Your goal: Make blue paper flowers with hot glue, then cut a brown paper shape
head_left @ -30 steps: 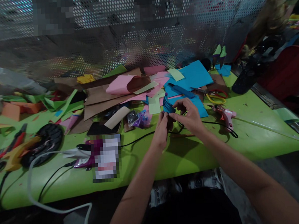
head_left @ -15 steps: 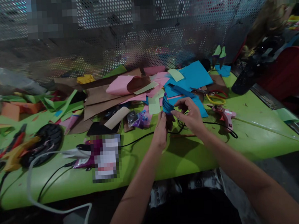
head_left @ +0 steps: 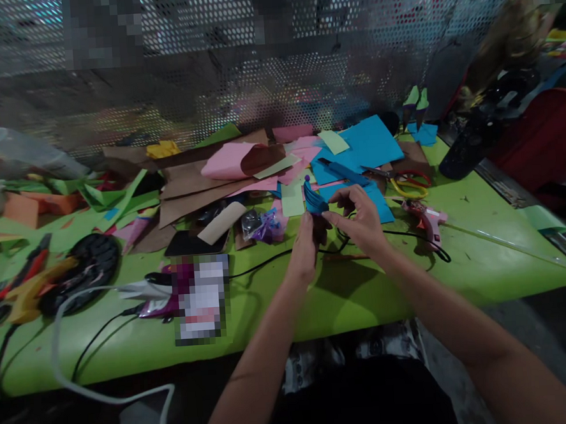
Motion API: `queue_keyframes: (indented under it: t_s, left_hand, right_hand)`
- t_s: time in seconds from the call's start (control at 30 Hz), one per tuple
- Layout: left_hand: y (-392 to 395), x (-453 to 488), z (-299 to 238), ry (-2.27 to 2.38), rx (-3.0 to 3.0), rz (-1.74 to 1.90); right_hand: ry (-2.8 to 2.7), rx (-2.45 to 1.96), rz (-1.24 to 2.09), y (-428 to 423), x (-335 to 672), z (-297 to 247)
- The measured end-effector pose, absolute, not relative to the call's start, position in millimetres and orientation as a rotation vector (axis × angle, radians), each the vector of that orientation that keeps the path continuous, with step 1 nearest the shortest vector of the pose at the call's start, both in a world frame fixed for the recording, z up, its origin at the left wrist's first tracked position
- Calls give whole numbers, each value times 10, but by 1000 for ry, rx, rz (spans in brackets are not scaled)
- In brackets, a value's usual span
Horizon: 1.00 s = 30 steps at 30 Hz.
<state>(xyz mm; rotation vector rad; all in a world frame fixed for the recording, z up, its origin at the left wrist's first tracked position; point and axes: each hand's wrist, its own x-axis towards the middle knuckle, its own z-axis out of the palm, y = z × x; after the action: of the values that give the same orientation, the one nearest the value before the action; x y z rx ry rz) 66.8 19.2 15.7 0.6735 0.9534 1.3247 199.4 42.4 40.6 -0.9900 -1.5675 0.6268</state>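
A small blue paper craft piece [head_left: 314, 201] with a tiny purple tip is held above the green table [head_left: 346, 298] between both hands. My left hand [head_left: 306, 246] grips its lower end with closed fingers. My right hand [head_left: 357, 220] pinches its right side between thumb and fingers. A black cable [head_left: 267, 259] runs under my hands across the table.
Blue [head_left: 365, 144], pink [head_left: 232, 161] and brown paper sheets lie piled behind my hands. Yellow-handled scissors [head_left: 408, 183] and a pink glue gun [head_left: 424, 217] lie to the right. A phone [head_left: 189, 243], a black round object [head_left: 87, 265] and a white cable [head_left: 80, 352] lie left. A perforated metal screen stands at the back.
The blue paper piece has tilted and shifted slightly left between my fingers. Both hands stay in nearly the same spot.
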Motion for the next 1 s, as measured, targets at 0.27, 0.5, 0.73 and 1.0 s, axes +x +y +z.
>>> queue_keyframes:
  t_s: [0.27,0.5,0.73,1.0]
  left_hand:
    - [215,655,133,797,905,1325]
    - [194,638,120,957,939,1304]
    - [157,630,250,995,789,1391]
    - [156,541,213,943,810,1483]
  right_hand:
    - [-1581,-1016,562,452,1996,381]
    - [-1606,-1000,472,406,2017,426]
    - [-1951,-786,279,302,2025,489]
    - [-2171,-846,124,238,2001,473]
